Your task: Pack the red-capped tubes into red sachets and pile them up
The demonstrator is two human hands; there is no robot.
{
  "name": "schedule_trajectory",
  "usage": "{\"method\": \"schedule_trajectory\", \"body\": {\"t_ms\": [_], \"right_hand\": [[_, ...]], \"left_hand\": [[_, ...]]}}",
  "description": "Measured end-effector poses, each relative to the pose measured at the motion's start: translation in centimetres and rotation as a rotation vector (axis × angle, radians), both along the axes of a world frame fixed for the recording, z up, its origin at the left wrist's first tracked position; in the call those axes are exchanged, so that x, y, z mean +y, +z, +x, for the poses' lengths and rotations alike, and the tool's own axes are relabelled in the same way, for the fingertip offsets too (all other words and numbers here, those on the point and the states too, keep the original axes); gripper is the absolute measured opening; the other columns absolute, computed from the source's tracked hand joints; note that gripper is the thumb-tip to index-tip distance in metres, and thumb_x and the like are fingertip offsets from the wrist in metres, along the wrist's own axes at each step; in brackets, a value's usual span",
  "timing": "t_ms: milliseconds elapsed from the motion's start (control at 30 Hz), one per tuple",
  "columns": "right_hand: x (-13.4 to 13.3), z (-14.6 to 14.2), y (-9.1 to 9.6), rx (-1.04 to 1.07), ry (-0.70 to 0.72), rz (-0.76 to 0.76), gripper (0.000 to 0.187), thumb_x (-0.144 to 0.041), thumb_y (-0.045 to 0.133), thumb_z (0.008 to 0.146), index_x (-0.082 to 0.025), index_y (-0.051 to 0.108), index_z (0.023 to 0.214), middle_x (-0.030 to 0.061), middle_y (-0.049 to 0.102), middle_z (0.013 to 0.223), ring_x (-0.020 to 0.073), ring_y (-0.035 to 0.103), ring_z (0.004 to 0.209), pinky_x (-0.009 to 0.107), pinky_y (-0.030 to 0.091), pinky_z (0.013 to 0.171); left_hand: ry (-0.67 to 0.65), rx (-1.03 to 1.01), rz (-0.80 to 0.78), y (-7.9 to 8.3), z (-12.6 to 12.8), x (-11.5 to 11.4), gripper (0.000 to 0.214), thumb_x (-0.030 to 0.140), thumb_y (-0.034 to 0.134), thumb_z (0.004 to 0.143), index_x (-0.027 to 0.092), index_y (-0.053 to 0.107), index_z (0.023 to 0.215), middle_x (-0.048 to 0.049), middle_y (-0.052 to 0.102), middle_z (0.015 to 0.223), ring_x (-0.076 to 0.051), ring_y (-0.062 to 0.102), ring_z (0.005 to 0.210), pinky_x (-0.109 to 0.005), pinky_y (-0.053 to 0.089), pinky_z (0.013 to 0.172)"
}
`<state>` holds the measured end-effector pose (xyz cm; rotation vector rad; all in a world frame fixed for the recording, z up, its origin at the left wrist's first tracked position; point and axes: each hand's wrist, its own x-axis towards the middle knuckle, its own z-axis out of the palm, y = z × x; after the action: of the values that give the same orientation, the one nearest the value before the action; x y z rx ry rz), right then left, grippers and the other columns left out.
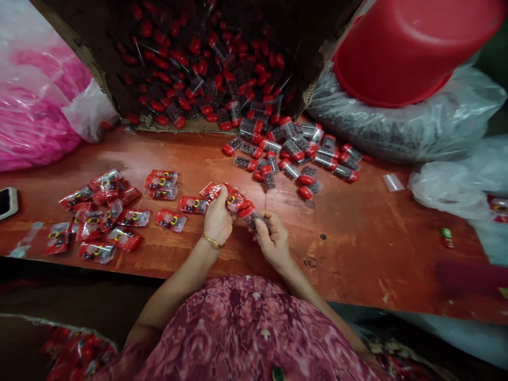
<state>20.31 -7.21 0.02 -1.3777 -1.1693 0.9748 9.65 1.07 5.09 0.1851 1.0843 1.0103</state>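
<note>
In the head view my left hand (219,219) is closed on a red printed packet (235,199), thumb on top. My right hand (273,239) pinches a small clear container (250,215) with a red cap and dark contents. The container's capped end meets the packet's edge; whether it is inside cannot be seen. Just left of my left hand lies a red packet (192,205). Farther left are a small stack of filled packets (162,182) and a loose heap of them (92,225). Beyond my hands lie several loose red-capped containers (291,148).
A tipped cardboard box (107,84) full of red-capped containers stands at the back. Right of it, a red tub (397,53) rests on a clear bag of dark pieces (420,132). A pink-filled bag (35,106) and a phone (8,203) are at left.
</note>
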Motion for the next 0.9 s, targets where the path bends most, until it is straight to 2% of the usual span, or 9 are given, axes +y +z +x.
{"method": "schedule_trajectory", "body": {"t_ms": [167, 333, 467, 600, 900], "right_hand": [[-0.2, 0.6, 1.0, -0.154, 0.045, 0.039, 0.012, -0.028, 0.045, 0.086, -0.019, 0.052, 0.083, -0.0041, 0.050, 0.061, 0.0080, 0.044, 0.050, 0.020, 0.037, 0.048], [-0.1, 0.2, 1.7, -0.266, 0.130, 0.064, 0.009, -0.024, 0.046, 0.083, -0.019, 0.053, 0.082, -0.0041, 0.050, 0.062, 0.0077, 0.045, 0.051, 0.019, 0.037, 0.047], [-0.1, -0.2, 1.8, -0.284, 0.117, 0.093, 0.010, -0.024, 0.044, 0.084, -0.019, 0.053, 0.084, -0.0034, 0.051, 0.063, 0.0078, 0.045, 0.050, 0.019, 0.037, 0.047], [-0.6, 0.0, 1.6, -0.271, 0.096, 0.097, 0.009, -0.024, 0.043, 0.085, -0.020, 0.051, 0.084, -0.0034, 0.051, 0.062, 0.0086, 0.047, 0.050, 0.020, 0.037, 0.047], [-1.2, 0.4, 1.0, -0.207, 0.094, 0.071, 0.011, -0.027, 0.044, 0.084, -0.021, 0.052, 0.079, -0.0045, 0.048, 0.058, 0.0092, 0.045, 0.048, 0.022, 0.037, 0.047]], "left_hand": [[-0.013, -0.078, -0.067, 0.3, -1.0, 1.2, 0.022, 0.038, 0.053, 0.084, 0.017, 0.059, 0.079, -0.0022, 0.069, 0.078, -0.015, 0.067, 0.075, -0.027, 0.052, 0.071], [-0.093, -0.164, -0.111, 1.2, -0.4, 1.6, 0.026, 0.035, 0.045, 0.089, 0.017, 0.060, 0.079, -0.0027, 0.070, 0.078, -0.015, 0.068, 0.080, -0.027, 0.051, 0.075], [-0.100, -0.193, -0.120, 1.5, 0.5, 1.2, 0.030, 0.033, 0.040, 0.091, 0.016, 0.060, 0.076, -0.0023, 0.069, 0.071, -0.015, 0.068, 0.082, -0.026, 0.051, 0.076], [-0.096, -0.162, -0.066, 1.4, 1.1, 0.4, 0.028, 0.034, 0.044, 0.089, 0.016, 0.061, 0.078, -0.0039, 0.071, 0.077, -0.016, 0.067, 0.088, -0.028, 0.050, 0.081], [-0.079, -0.174, -0.089, 0.7, 1.4, -0.5, 0.026, 0.036, 0.047, 0.087, 0.016, 0.059, 0.076, -0.0055, 0.071, 0.081, -0.020, 0.065, 0.096, -0.033, 0.050, 0.086]]}}
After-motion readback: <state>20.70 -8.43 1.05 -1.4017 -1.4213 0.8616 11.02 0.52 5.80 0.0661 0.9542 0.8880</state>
